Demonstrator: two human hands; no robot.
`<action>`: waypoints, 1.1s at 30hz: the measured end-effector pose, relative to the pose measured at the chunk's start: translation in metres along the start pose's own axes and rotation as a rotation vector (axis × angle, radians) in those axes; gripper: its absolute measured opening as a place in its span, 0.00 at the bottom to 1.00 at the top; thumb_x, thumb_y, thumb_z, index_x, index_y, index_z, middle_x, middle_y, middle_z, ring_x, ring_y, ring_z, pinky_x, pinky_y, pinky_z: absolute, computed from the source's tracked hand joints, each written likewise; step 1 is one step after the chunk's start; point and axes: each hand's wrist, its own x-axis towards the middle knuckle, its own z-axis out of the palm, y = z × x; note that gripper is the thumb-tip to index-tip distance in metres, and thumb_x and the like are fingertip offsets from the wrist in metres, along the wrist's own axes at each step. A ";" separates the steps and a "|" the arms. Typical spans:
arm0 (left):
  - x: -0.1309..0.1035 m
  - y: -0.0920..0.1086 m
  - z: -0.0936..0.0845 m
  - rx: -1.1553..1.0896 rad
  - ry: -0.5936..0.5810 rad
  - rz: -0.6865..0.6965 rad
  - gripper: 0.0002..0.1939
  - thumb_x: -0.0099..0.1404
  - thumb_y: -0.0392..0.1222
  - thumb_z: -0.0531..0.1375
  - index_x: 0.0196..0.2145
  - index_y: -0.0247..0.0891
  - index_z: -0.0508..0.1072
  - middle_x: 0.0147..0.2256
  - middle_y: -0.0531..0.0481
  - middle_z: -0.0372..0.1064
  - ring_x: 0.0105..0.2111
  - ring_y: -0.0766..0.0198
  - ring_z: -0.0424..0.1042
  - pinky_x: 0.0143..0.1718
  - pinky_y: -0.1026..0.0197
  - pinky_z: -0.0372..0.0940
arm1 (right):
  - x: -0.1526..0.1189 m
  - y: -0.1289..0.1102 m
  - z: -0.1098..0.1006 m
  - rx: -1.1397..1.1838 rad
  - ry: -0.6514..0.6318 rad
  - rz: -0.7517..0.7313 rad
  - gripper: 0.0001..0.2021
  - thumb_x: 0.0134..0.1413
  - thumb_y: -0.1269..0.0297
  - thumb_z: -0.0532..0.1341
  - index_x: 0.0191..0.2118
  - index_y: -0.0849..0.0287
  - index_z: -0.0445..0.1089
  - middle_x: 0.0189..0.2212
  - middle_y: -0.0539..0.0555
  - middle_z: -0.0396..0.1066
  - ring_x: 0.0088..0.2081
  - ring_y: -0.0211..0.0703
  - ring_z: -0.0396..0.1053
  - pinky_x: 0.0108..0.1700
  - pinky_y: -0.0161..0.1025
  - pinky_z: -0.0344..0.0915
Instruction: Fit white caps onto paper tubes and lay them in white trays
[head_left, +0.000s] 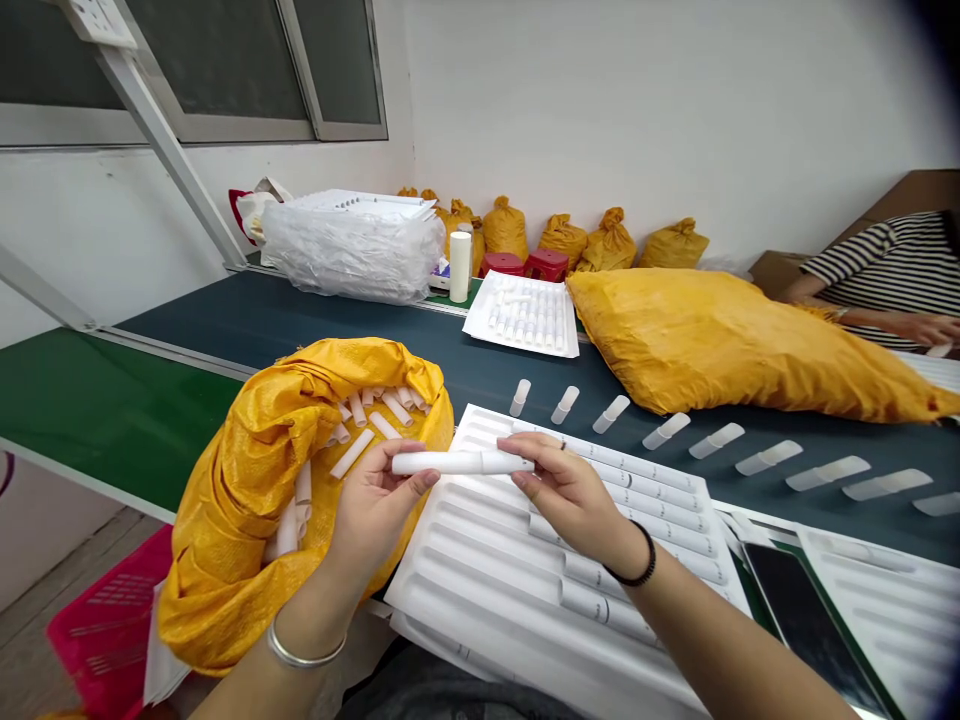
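Note:
Between my two hands a white plastic tube lies level, a seam showing toward its right end. My left hand grips its left end between thumb and fingers. At the other end, my right hand pinches the tube with thumb and fingertips. Below them is a white ribbed tray, with several printed white tubes lying in grooves on its right part. To the left, an open yellow woven sack holds many loose white tubes.
A row of translucent tubes stands on the dark belt. Beyond lie a full yellow sack and a filled tray. A black phone-like slab lies at right. A person in a striped sleeve works at far right.

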 end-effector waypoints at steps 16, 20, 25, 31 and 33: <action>-0.011 0.007 -0.007 0.834 -0.239 0.844 0.17 0.61 0.32 0.60 0.49 0.34 0.71 0.42 0.45 0.74 0.43 0.64 0.72 0.48 0.63 0.66 | 0.004 0.007 -0.007 0.101 -0.128 0.303 0.16 0.61 0.55 0.54 0.46 0.61 0.68 0.28 0.52 0.67 0.28 0.36 0.65 0.30 0.34 0.65; -0.014 0.005 -0.003 0.832 -0.236 0.924 0.22 0.61 0.28 0.60 0.52 0.38 0.69 0.42 0.45 0.74 0.43 0.62 0.72 0.47 0.60 0.67 | 0.003 0.004 -0.006 0.212 -0.144 0.408 0.16 0.60 0.54 0.55 0.45 0.62 0.69 0.27 0.51 0.67 0.27 0.35 0.64 0.30 0.33 0.65; -0.018 0.005 0.002 0.804 -0.273 0.859 0.25 0.60 0.28 0.59 0.54 0.42 0.68 0.43 0.45 0.74 0.43 0.60 0.72 0.47 0.59 0.68 | -0.006 -0.005 -0.001 0.124 -0.177 0.352 0.14 0.61 0.56 0.54 0.45 0.60 0.69 0.28 0.52 0.68 0.28 0.36 0.65 0.31 0.33 0.65; -0.018 -0.007 -0.009 0.863 -0.408 0.855 0.28 0.62 0.29 0.58 0.58 0.47 0.62 0.44 0.47 0.74 0.44 0.61 0.72 0.48 0.60 0.66 | -0.001 0.004 0.003 -0.246 -0.399 0.130 0.11 0.58 0.60 0.59 0.45 0.56 0.72 0.36 0.54 0.72 0.36 0.41 0.68 0.40 0.37 0.65; -0.008 -0.012 -0.019 0.945 -0.422 0.827 0.29 0.62 0.34 0.59 0.60 0.45 0.59 0.49 0.45 0.71 0.49 0.57 0.69 0.53 0.56 0.63 | 0.013 0.020 0.006 -0.445 -0.421 0.072 0.11 0.51 0.62 0.65 0.41 0.57 0.73 0.38 0.55 0.71 0.39 0.43 0.68 0.43 0.38 0.63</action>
